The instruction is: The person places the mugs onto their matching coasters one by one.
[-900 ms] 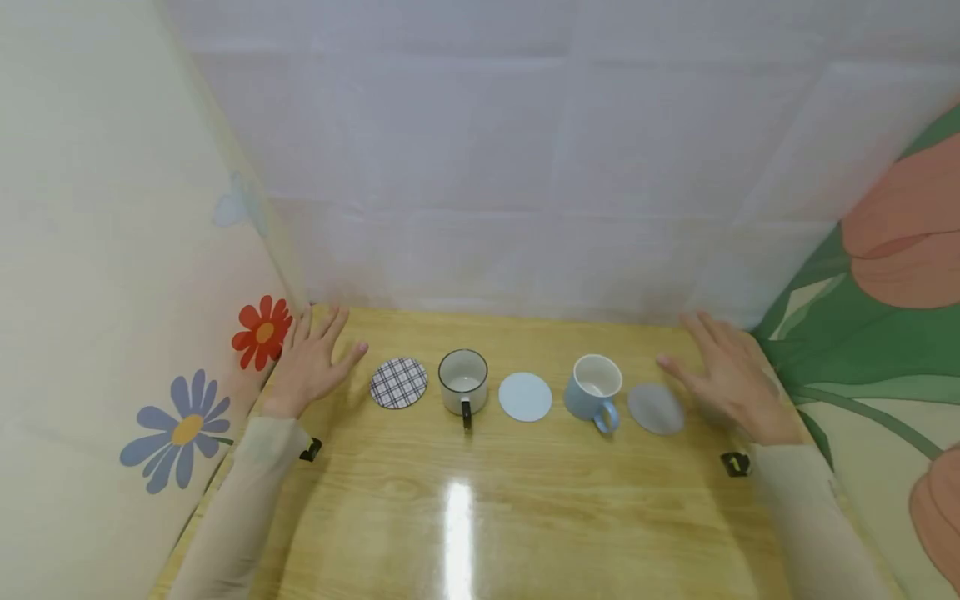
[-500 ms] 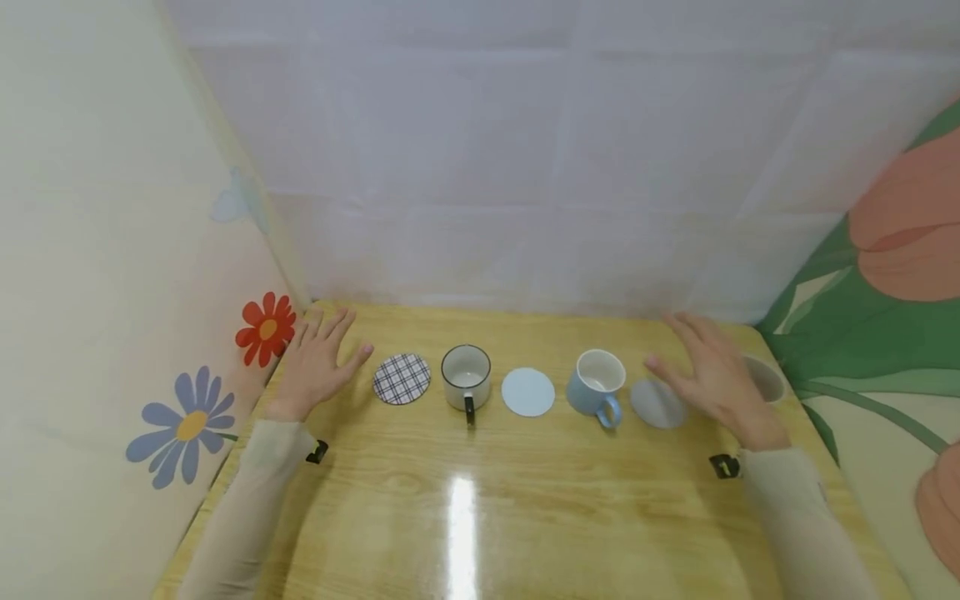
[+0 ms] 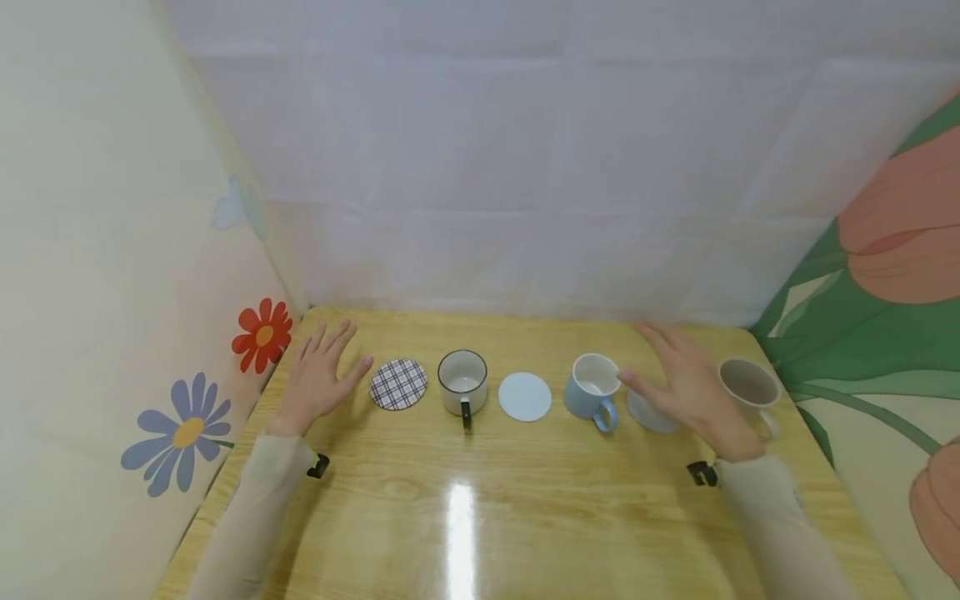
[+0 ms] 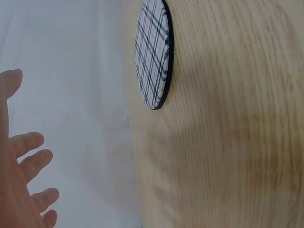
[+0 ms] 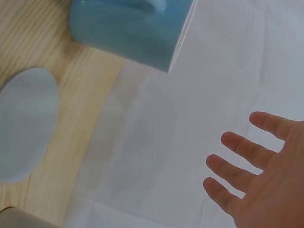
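My left hand [image 3: 317, 381], fingers spread and holding nothing, hovers over the table's left end beside a round plaid coaster [image 3: 398, 384]. In the left wrist view that plaid coaster [image 4: 153, 54] lies flat on the wood. My right hand [image 3: 692, 387] is spread above the right side, partly covering a grey coaster [image 3: 649, 412]. Its thumb comes close to the rim of a light blue mug [image 3: 591, 387]. The right wrist view shows empty fingers [image 5: 237, 173], with the blue mug [image 5: 126, 31] and grey coaster [image 5: 28, 126] apart from them.
A white mug with dark rim and black handle [image 3: 462, 382] stands between the plaid coaster and a pale blue coaster [image 3: 525, 397]. A greyish mug [image 3: 748, 387] stands at the table's far right. A white cloth [image 3: 510, 167] hangs behind; patterned cloths flank both sides.
My right hand has moved left, from over the far-right mug toward the light blue mug, uncovering the far-right mug. The left hand has hardly moved.
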`<state>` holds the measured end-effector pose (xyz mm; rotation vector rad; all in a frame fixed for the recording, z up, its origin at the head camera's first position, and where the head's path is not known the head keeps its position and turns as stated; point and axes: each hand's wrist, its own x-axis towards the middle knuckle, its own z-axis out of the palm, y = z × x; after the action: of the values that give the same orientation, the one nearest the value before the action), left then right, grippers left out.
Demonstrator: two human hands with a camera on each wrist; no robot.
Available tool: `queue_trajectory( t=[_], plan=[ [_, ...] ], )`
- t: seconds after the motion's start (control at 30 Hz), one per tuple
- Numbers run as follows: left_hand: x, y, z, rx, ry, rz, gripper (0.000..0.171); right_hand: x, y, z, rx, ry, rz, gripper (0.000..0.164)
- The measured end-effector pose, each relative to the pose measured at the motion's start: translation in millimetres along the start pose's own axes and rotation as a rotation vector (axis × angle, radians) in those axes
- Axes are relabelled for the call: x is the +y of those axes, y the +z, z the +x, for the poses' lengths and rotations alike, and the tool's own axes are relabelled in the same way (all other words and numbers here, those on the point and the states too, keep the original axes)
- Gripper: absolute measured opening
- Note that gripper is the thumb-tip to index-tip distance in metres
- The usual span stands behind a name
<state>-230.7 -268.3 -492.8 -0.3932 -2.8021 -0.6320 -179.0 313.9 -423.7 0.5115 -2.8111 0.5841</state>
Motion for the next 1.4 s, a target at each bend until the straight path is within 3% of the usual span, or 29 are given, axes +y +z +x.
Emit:
queue_trajectory(
  t=[0.6,1.03,1.4],
  plan=[
    [0.7,5.7,-16.5,-0.016,-0.037,-0.087,0.076,-33,26,-10,0.046,-0.043,0.141,0.078],
    [1.3,9.9,-20.1,-0.069,-0.051,-0.111,0.077,-54,45,-8,0.097,-0.135,0.205,0.074],
    [2.2,21.3,-23.7,-0.111,-0.05,-0.126,0.082,-67,64,-10,0.057,-0.169,0.235,0.073]
  ],
)
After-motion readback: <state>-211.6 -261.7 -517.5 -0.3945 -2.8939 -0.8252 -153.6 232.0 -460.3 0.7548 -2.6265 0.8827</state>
